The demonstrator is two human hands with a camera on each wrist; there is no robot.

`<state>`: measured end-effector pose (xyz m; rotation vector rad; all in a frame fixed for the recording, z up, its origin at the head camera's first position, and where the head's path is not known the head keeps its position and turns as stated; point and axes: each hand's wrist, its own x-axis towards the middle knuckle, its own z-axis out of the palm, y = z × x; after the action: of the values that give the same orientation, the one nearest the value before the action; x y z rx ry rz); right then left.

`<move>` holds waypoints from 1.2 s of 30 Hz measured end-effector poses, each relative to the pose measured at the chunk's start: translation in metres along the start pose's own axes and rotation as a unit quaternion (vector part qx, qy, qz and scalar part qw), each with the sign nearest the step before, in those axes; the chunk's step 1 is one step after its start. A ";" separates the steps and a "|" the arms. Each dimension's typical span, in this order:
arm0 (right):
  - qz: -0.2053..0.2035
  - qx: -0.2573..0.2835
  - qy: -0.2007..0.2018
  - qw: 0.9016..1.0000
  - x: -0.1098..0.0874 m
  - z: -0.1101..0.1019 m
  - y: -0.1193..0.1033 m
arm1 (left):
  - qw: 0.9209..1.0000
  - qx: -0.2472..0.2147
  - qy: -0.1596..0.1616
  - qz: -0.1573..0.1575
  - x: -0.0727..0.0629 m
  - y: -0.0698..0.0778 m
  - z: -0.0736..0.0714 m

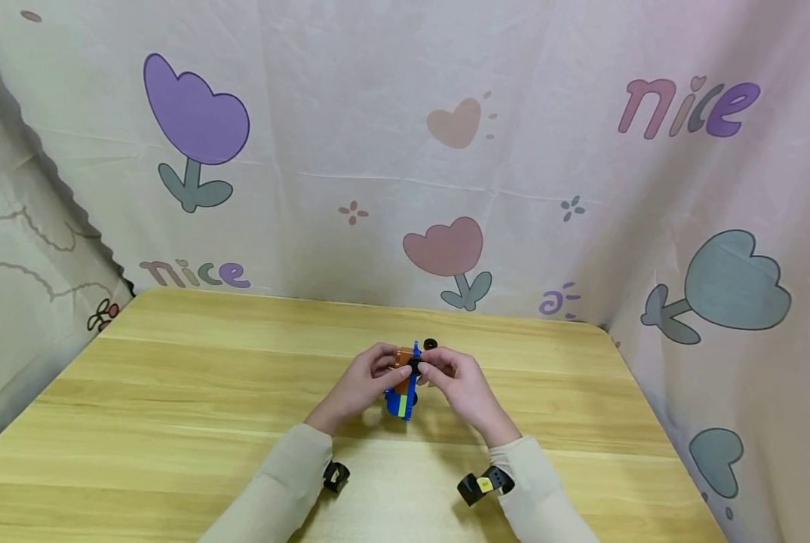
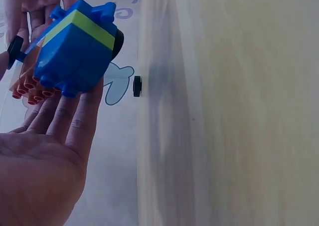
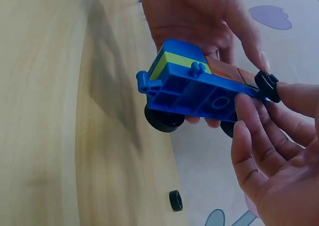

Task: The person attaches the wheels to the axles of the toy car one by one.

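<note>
Beige sleeves are covering my forearms, and a black wrist device is sitting at my left cuff, another at my right. Beyond them my hands are meeting around a small toy vehicle, which I am holding up above the table. Its blue end with the lime stripe is facing me, while its orange blocks are lying toward the far end. My left hand is gripping the vehicle from the left, fingers supporting it and thumb touching a black wheel at its side. My right hand is pinching that same wheel, with fingers resting along the hollow blue underside. I cannot tell whether the wheel is sitting fully on its axle. Another wheel is showing on the opposite side, at the blue end. Just past my right fingers, a loose wheel is standing near the table's back edge. Behind everything, a pale curtain is hanging, printed with tulips, hearts and "nice".
</note>
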<state>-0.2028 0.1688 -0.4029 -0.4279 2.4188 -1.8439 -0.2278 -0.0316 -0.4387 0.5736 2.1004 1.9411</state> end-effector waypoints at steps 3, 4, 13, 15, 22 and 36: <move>0.003 0.008 -0.006 1.000 -0.002 0.000 -0.007 | 1.000 0.005 -0.001 0.003 0.000 0.001 0.000; 0.002 0.010 -0.008 1.000 -0.002 0.001 -0.009 | 1.000 0.006 -0.002 0.003 0.000 0.001 0.000; -0.010 0.017 0.013 1.000 0.003 0.004 0.001 | 1.000 0.022 0.000 0.000 0.000 0.003 0.000; -0.012 0.021 0.018 1.000 0.004 0.004 0.002 | 1.000 0.021 -0.001 0.000 0.001 0.003 0.000; -0.012 0.021 0.024 0.999 0.003 0.002 0.003 | 1.000 0.018 -0.023 -0.002 0.002 0.004 -0.003; 0.021 -0.045 0.038 0.998 -0.003 -0.020 -0.007 | 0.999 -0.016 -0.039 0.017 0.003 0.001 -0.011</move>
<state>-0.2037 0.1869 -0.3913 -0.3147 2.5465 -1.7715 -0.2345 -0.0398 -0.4362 0.6720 2.0224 1.9332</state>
